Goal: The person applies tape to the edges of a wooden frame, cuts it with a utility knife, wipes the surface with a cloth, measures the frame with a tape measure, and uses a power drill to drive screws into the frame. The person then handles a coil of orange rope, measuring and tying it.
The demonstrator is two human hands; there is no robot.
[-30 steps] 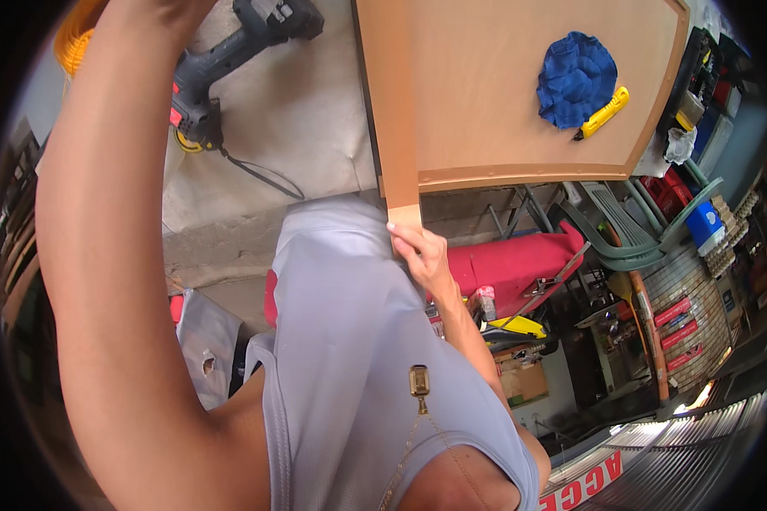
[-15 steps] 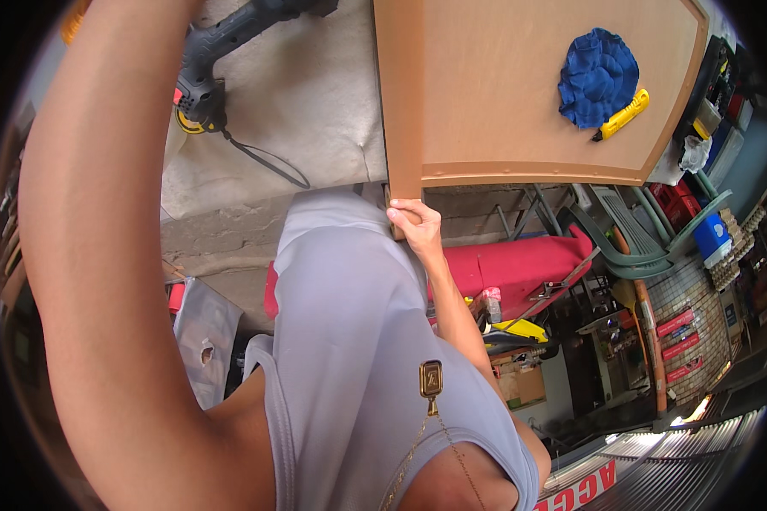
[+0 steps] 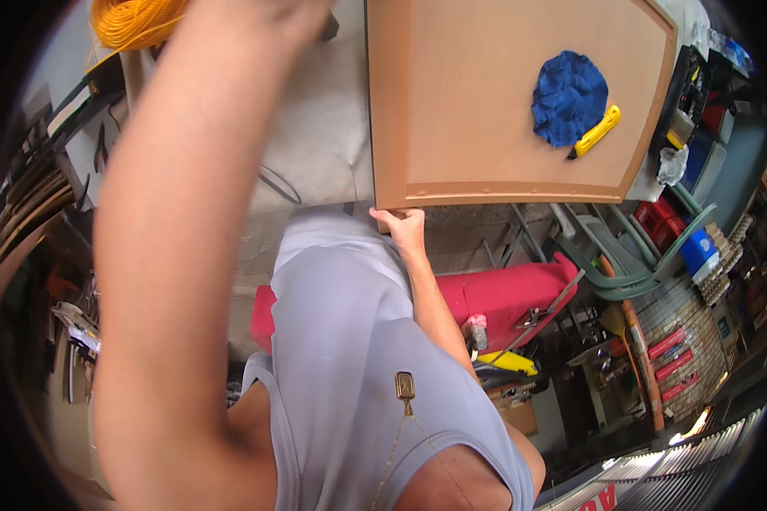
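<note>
My right hand (image 3: pixel 403 228) has its fingers closed around the near corner of a brown framed wooden panel (image 3: pixel 477 111), just in front of my waist. Across the left side stretches my left arm, its hand (image 3: pixel 290 13) cut off by the top edge and its fingers out of sight. Close to that hand, the dark end of a cordless power tool (image 3: pixel 331 27) shows; the arm covers the rest, though a loop of its strap (image 3: pixel 283 186) is visible. On the panel lie a crumpled round blue cloth (image 3: pixel 571 95) and a yellow utility knife (image 3: pixel 596 132).
A pale worktop (image 3: pixel 315 128) extends left of the panel. Coiled orange cord (image 3: pixel 141 21) sits at the upper left. Below the panel are a red padded board (image 3: pixel 520 285) and a green plastic chair (image 3: pixel 631 277). Assorted tools and containers crowd the right.
My left arm has swung rightward and now covers most of the power tool. The view has shifted left, bringing in the orange cord. My right hand keeps its hold on the panel's corner.
</note>
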